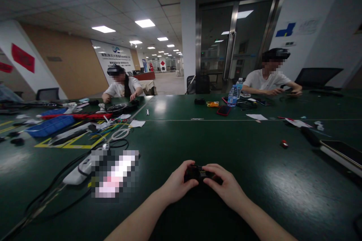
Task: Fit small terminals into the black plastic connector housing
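A small black object (201,174) is held between both hands just above the green table (169,139), at the lower middle of the head view. My left hand (181,181) grips its left end, thumb below and fingers behind. Around the right end, the thumb and fingers of my right hand (222,182) are closed in the same way. The object is dark, and its details are hard to make out.
To the left lie a white power strip (77,171) with black cables, a blue tray (51,126) and coiled wires. Bottles (232,96) and a red-edged phone (223,110) stand or lie farther back. Two people sit across the table. A small red item (284,144) is at right.
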Tool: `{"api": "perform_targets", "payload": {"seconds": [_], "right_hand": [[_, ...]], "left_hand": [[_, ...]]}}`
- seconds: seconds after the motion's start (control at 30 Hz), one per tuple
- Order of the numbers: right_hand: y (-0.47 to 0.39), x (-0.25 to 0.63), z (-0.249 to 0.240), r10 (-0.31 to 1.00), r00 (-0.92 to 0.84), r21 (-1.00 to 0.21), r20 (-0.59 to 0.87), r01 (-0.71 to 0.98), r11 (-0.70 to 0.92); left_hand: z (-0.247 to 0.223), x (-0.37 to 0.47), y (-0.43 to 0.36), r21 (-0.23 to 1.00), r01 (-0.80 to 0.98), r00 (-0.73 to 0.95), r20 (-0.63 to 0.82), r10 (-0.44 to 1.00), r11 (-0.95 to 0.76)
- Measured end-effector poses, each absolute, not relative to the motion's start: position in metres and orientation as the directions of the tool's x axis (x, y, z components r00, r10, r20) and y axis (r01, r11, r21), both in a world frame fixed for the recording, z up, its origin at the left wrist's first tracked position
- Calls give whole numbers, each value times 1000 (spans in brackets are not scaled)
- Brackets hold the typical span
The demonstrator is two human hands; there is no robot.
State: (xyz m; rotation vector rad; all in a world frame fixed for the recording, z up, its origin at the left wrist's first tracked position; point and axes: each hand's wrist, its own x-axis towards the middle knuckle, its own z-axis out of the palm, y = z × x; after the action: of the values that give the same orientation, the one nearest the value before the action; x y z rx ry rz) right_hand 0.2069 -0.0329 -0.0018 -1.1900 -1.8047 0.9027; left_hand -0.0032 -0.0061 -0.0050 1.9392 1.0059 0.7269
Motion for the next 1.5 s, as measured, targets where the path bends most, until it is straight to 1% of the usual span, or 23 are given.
{"api": "perform_targets", "payload": {"seconds": [0.23,0.4,0.53,0.83,1.1,1.33,1.5], "right_hand": [[-34,204,1,938,-262,-870,225,379,315],[-35,204,0,940,-270,-863,209,401,307],[-36,204,3,938,-284,-850,200,425,310],[-41,202,12,937,-295,-852,187,425,304],[-42,201,16,943,-296,-844,154,456,281],[-40,200,14,939,-299,-843,171,449,297],[-41,200,14,943,-285,-843,170,453,289]], "left_hand": [[-8,-2,-5,873,368,524,89,847,-319],[-4,-1,-5,835,426,513,96,853,-349],[2,-1,-7,830,444,518,69,853,-337],[0,-2,-8,869,370,554,77,829,-328],[6,-1,-11,864,393,557,48,829,-315],[-1,-2,-8,882,310,571,126,811,-355],[-3,-3,-5,892,283,571,138,809,-352]]}}
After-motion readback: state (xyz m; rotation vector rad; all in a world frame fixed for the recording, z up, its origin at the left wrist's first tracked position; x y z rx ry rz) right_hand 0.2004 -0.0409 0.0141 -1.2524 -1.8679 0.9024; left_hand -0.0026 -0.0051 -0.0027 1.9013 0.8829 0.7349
